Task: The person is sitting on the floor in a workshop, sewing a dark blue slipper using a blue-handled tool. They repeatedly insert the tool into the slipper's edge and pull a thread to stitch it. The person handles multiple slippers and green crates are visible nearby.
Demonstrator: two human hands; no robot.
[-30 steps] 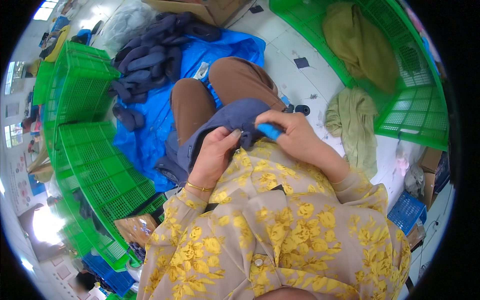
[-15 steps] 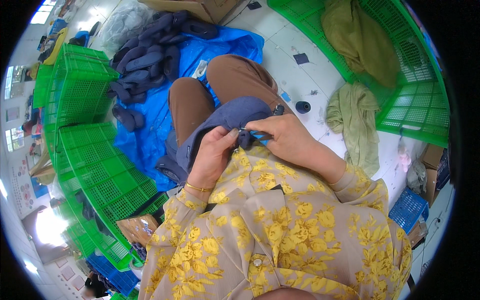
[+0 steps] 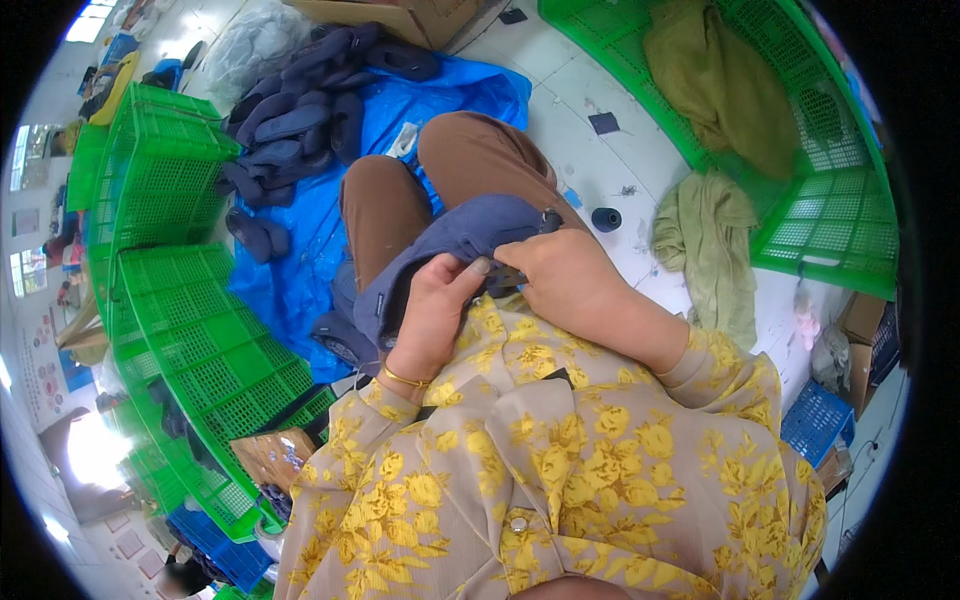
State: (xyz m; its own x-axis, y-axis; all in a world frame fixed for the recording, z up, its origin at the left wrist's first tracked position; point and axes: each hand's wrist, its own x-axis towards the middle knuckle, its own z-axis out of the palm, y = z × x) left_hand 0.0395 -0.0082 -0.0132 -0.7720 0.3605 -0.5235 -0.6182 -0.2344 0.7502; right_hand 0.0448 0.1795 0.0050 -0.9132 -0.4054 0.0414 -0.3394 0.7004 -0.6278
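A navy fabric slipper (image 3: 455, 232) lies across my lap against my thighs. My left hand (image 3: 432, 312) is closed on its near edge, thumb and fingers pinching the fabric. Close beside it, my right hand (image 3: 580, 285) is wrapped round a small dark-handled tool (image 3: 549, 220), whose rounded end sticks up past the knuckles. The tool's working end meets the slipper by my left thumb, but the fingers hide most of it, so its exact kind does not show. Another navy slipper (image 3: 340, 335) rests by my left wrist.
A heap of navy slippers (image 3: 290, 125) lies on a blue plastic sheet (image 3: 480, 90) ahead. Green crates (image 3: 190, 320) line the left; a large green crate (image 3: 830, 230) with olive cloth (image 3: 715, 80) stands at right. A dark thread spool (image 3: 606, 219) sits on the white floor.
My right hand has turned slightly and drawn in, and the blue part and thin metal tip seen at its fingers are now mostly hidden. My left hand keeps its pinch on the slipper.
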